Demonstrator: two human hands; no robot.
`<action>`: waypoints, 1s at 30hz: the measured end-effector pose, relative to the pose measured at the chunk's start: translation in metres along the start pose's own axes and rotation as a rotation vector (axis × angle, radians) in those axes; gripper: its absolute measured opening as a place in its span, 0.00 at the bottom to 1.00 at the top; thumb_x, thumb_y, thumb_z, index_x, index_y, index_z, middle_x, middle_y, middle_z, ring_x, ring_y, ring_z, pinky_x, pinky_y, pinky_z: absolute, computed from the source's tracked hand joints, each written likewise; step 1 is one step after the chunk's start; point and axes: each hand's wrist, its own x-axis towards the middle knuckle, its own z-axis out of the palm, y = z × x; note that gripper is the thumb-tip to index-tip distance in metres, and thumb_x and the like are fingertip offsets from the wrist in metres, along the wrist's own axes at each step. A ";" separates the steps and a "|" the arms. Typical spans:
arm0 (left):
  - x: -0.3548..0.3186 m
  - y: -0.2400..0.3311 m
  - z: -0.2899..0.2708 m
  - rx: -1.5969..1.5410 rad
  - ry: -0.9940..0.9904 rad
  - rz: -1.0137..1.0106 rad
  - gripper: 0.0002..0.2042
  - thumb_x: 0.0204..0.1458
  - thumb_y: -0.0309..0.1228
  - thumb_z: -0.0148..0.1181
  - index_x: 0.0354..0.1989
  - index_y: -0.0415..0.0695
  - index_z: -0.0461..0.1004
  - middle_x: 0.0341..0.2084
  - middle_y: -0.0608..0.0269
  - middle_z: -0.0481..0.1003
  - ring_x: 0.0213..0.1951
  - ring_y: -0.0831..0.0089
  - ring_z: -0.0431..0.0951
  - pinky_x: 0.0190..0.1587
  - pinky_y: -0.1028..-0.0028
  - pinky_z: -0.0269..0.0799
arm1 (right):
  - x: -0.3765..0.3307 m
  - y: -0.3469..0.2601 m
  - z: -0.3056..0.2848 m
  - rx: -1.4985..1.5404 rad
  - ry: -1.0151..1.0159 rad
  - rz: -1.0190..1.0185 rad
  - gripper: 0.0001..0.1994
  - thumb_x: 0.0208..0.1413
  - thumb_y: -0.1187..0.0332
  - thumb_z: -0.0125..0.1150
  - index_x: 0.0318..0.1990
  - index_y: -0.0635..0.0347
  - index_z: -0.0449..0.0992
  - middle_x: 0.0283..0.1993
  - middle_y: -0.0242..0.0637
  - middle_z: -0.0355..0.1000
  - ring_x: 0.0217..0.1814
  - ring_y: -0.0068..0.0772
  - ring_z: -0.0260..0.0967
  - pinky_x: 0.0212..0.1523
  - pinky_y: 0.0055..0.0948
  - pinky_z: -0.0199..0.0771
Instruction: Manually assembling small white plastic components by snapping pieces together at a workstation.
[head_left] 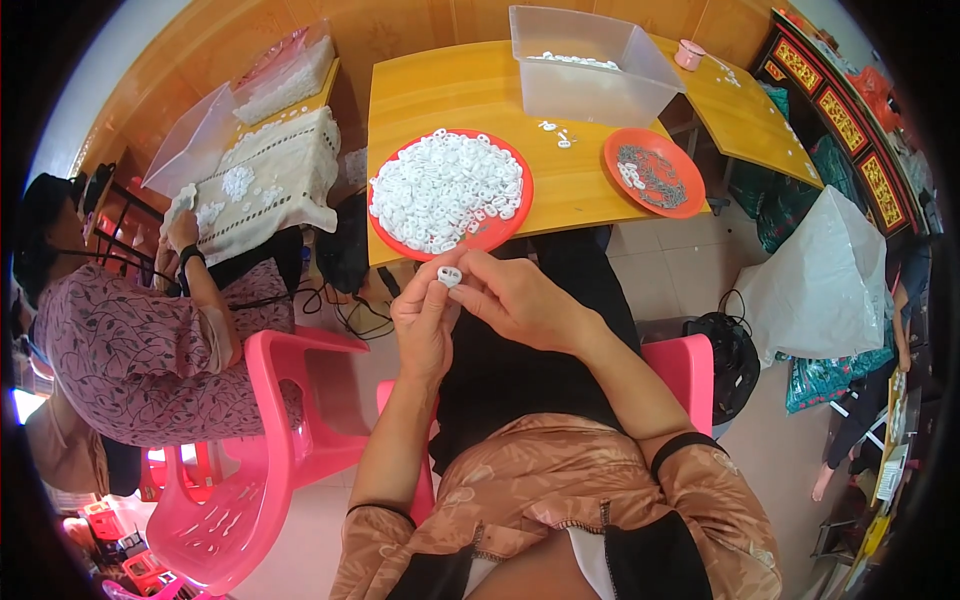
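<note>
My left hand (424, 318) pinches a small white plastic piece (449, 276) with oval holes between thumb and fingertips, just off the table's front edge. From the other side, the fingertips of my right hand (522, 300) close against the same piece; any smaller part between them is too small to make out. Right beyond my hands, a round red plate (492, 236) bears a heap of similar white pieces (445, 188). Farther right, an orange-red plate (668, 207) holds many thin grey metal pieces (652, 178) and a few white ones at its left side.
A clear plastic bin (570, 92) with white pieces stands at the table's (430, 85) back, near a pink cup (689, 54). On my left, another person (150, 350) works at a cloth-covered table (300, 165). Pink chairs (270, 470) and a white sack (815, 275) stand around me.
</note>
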 end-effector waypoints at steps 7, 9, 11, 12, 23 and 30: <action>-0.004 -0.009 -0.002 0.055 0.040 0.013 0.19 0.58 0.34 0.50 0.53 0.32 0.66 0.51 0.54 0.69 0.52 0.69 0.70 0.55 0.71 0.64 | -0.003 0.009 0.012 -0.284 0.081 -0.108 0.12 0.54 0.67 0.53 0.38 0.67 0.62 0.21 0.47 0.68 0.22 0.50 0.68 0.21 0.38 0.66; -0.005 -0.011 0.003 0.078 0.078 0.018 0.19 0.59 0.35 0.48 0.53 0.33 0.65 0.50 0.56 0.69 0.50 0.71 0.71 0.53 0.73 0.65 | -0.004 0.014 0.016 -0.312 0.121 -0.138 0.13 0.53 0.67 0.54 0.38 0.68 0.62 0.20 0.46 0.67 0.21 0.49 0.68 0.20 0.37 0.66; -0.008 -0.015 0.000 0.073 0.078 0.022 0.19 0.60 0.35 0.47 0.54 0.33 0.64 0.49 0.56 0.70 0.48 0.72 0.71 0.52 0.74 0.66 | -0.004 0.017 0.020 -0.337 0.157 -0.172 0.14 0.52 0.67 0.54 0.39 0.69 0.62 0.19 0.45 0.67 0.19 0.47 0.68 0.18 0.37 0.66; -0.010 -0.016 -0.001 0.066 0.080 0.030 0.19 0.60 0.35 0.46 0.54 0.33 0.63 0.48 0.57 0.70 0.47 0.73 0.72 0.50 0.75 0.66 | -0.004 0.017 0.021 -0.357 0.174 -0.178 0.15 0.51 0.66 0.55 0.39 0.70 0.62 0.18 0.44 0.67 0.19 0.45 0.68 0.18 0.36 0.65; -0.019 -0.011 0.019 0.087 0.161 0.060 0.18 0.61 0.36 0.42 0.52 0.33 0.64 0.48 0.53 0.70 0.46 0.73 0.72 0.47 0.78 0.68 | -0.007 0.015 0.031 -0.378 0.242 -0.184 0.14 0.49 0.66 0.54 0.37 0.67 0.62 0.16 0.42 0.66 0.18 0.43 0.69 0.17 0.34 0.66; -0.017 -0.012 0.023 0.079 0.185 0.061 0.16 0.61 0.34 0.43 0.49 0.34 0.66 0.45 0.55 0.71 0.45 0.74 0.72 0.49 0.78 0.66 | -0.008 0.013 0.033 -0.367 0.280 -0.185 0.12 0.50 0.66 0.53 0.36 0.64 0.62 0.16 0.42 0.66 0.18 0.44 0.69 0.16 0.35 0.65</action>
